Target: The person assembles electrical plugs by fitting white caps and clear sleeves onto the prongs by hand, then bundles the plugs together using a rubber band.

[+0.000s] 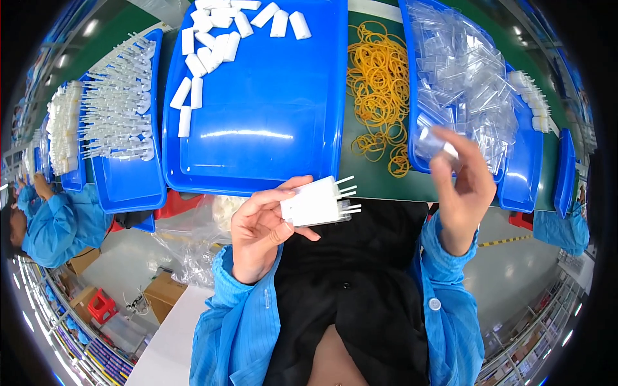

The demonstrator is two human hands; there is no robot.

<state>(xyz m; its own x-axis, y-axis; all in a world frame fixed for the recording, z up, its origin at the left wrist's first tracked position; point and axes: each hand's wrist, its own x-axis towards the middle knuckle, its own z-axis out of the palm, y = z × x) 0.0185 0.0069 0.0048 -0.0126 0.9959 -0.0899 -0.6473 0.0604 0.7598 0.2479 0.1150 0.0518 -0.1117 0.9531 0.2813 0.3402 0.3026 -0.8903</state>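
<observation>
With left hand [257,225] curled, holds white stemmed pieces [309,203]; with right hand [467,194] part open at clear sleeves [460,71], cannot tell if gripping

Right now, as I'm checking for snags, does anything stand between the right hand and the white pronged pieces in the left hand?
Nothing visible does. The yellow rubber bands lie on the green table, just beyond the straight path from the right hand to the white pronged pieces in the left hand.

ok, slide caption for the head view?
Left hand holds white parts with thin sticks; right hand at a blue tray of clear plastic pieces, beside yellow rubber bands.
</observation>
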